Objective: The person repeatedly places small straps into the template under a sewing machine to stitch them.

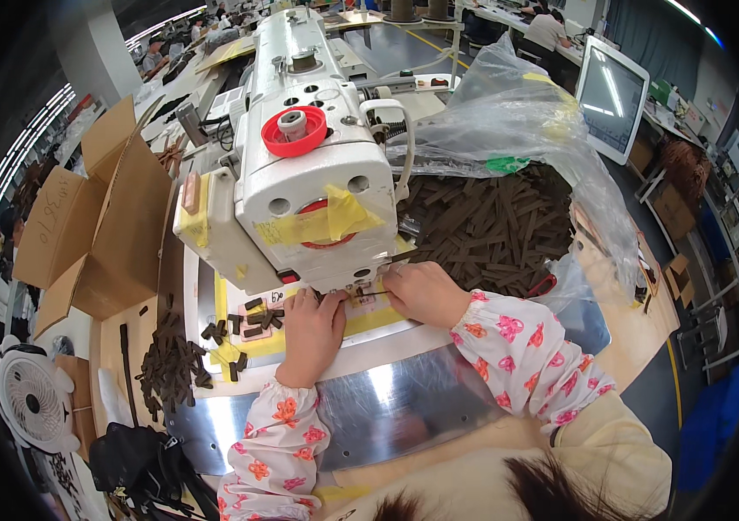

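Observation:
A white sewing machine (313,182) with a red handwheel-like disc (293,130) stands right in front of me. My right hand (428,293) pinches one end of a thin dark strip (374,293) under the machine head. My left hand (313,328) lies at the needle area, thumb and fingers drawn together; what is between them is hidden. Short folded dark pieces (256,323) lie left of my left hand, and a bigger heap of them (170,360) lies farther left. Flat dark strips (482,230) fill a clear plastic bag (508,113) beyond my right hand.
A shiny metal plate (369,412) curves along the table edge before me. An open cardboard box (118,226) stands at left, above a white fan (32,401) and a black bag (139,460). A screen (612,100) stands at far right. Other people work in the background.

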`<state>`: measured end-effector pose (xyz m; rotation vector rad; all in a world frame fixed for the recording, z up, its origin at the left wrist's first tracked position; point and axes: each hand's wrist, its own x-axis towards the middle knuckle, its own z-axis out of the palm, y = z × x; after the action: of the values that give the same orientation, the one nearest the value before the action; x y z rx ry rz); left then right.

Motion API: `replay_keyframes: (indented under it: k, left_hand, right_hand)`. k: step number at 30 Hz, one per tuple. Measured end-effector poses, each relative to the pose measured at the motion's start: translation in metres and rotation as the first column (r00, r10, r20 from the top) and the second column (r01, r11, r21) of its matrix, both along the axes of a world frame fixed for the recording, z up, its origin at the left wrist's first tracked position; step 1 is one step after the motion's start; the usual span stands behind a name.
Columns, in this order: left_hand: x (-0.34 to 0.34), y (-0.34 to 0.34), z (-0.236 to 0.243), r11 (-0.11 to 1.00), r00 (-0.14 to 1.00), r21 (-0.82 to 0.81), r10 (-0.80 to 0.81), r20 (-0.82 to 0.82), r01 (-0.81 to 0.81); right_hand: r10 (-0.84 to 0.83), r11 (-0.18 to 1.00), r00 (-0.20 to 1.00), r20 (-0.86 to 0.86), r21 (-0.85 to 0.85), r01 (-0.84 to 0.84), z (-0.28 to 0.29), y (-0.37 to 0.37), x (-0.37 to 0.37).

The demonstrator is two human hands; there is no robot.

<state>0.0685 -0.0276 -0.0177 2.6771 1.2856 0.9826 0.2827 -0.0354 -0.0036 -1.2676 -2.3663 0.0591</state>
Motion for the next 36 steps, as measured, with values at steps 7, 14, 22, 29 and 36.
replay_keyframes:
  k: [7, 14, 22, 29, 36]
  left_hand:
    - [0.004, -0.001, 0.0, 0.999, 0.997, -0.032, 0.007, 0.077, -0.004]
    - [0.0, -0.001, -0.005, 0.994, 0.988, -0.108, 0.021, 0.156, -0.004]
    - [0.0, -0.002, -0.004, 0.985, 0.985, -0.171, 0.007, 0.17, 0.022]
    - [0.0, -0.002, -0.001, 0.991, 0.99, -0.125, -0.027, 0.137, 0.044]
    - [-0.002, -0.003, -0.003, 0.994, 0.99, -0.101, -0.021, 0.137, 0.035]
  right_hand:
    - [-0.01, 0.999, 1.0, 0.028, -0.052, 0.012, 0.003, -0.002, 0.001]
    - [0.058, 0.998, 0.995, -0.082, 0.011, -0.058, -0.006, 0.007, 0.013]
    - [0.075, 0.994, 0.966, -0.248, -0.054, -0.091, -0.009, 0.011, 0.018]
    - [0.075, 0.989, 0.961, -0.268, -0.1, -0.105, -0.003, 0.012, 0.021]
    - [0.081, 0.987, 0.964, -0.255, -0.117, -0.113, -0.006, 0.011, 0.016]
